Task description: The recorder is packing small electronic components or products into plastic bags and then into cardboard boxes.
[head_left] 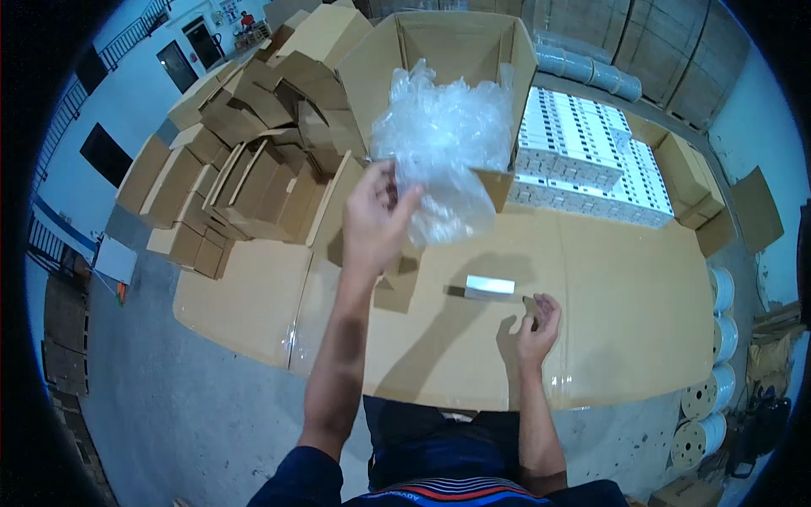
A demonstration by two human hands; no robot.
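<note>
Bubble wrap (443, 148) hangs from my left hand (374, 221), pinched at its lower edge, before an open cardboard box (439, 51). My right hand (539, 325) hovers half-open, empty, near a small white box (489, 286) on the cardboard-covered counter (625, 296).

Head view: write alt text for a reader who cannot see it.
A person's left hand lifts a crumpled sheet of clear bubble wrap in front of an open cardboard box. The right hand hovers open near a small white box on a cardboard-covered floor. Empty folded boxes pile up left; stacked white boxes sit right.
</note>
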